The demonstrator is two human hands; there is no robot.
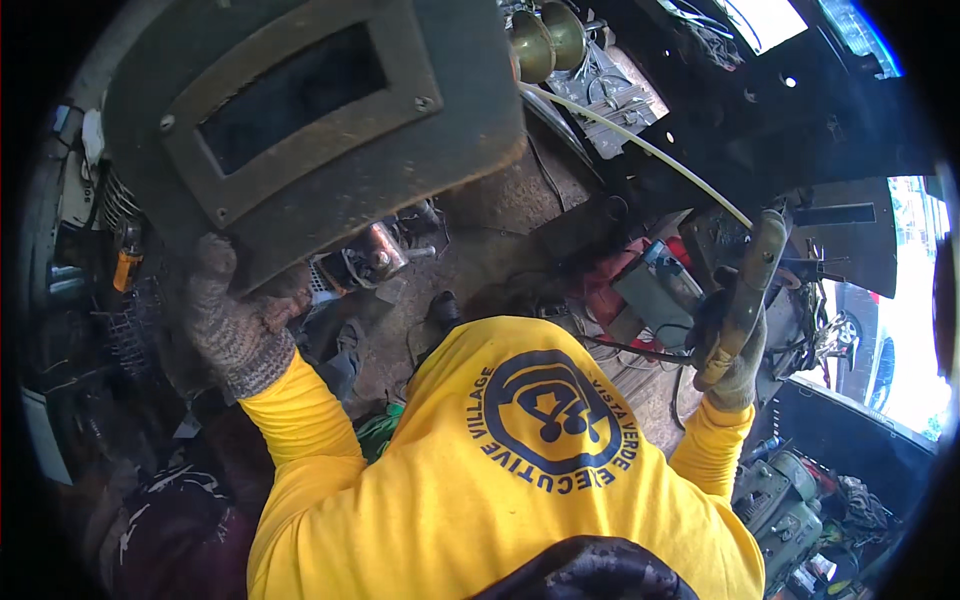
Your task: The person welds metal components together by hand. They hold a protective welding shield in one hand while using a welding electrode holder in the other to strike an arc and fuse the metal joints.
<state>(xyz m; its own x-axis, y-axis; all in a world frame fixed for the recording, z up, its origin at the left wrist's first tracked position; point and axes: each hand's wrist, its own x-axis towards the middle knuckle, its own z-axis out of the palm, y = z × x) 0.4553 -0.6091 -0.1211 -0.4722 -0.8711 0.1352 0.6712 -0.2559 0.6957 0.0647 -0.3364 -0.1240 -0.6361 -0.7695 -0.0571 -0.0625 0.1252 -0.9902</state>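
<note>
My left hand (240, 320), in a knitted grey-brown glove, is closed at the lower edge of a dark welding shield (455, 120). The shield is held up at the upper left and has a rectangular dark window in a bolted frame. My right hand (738, 365), gloved too, is wrapped round a worn electrode holder (757, 270). From the holder's jaws a long pale welding rod (650, 150) reaches up and left. Its far end passes close to the brass-coloured spool-shaped pieces (545, 42); whether it touches them I cannot tell.
A dark metal frame with holes (720, 130) spans the upper right. Thin rods lie on a sheet (625, 100) beside the spool-shaped pieces. A grey-green box (655, 295) stands near my right hand. Machinery (785, 500) fills the lower right; an orange-handled tool (127, 268) hangs at left.
</note>
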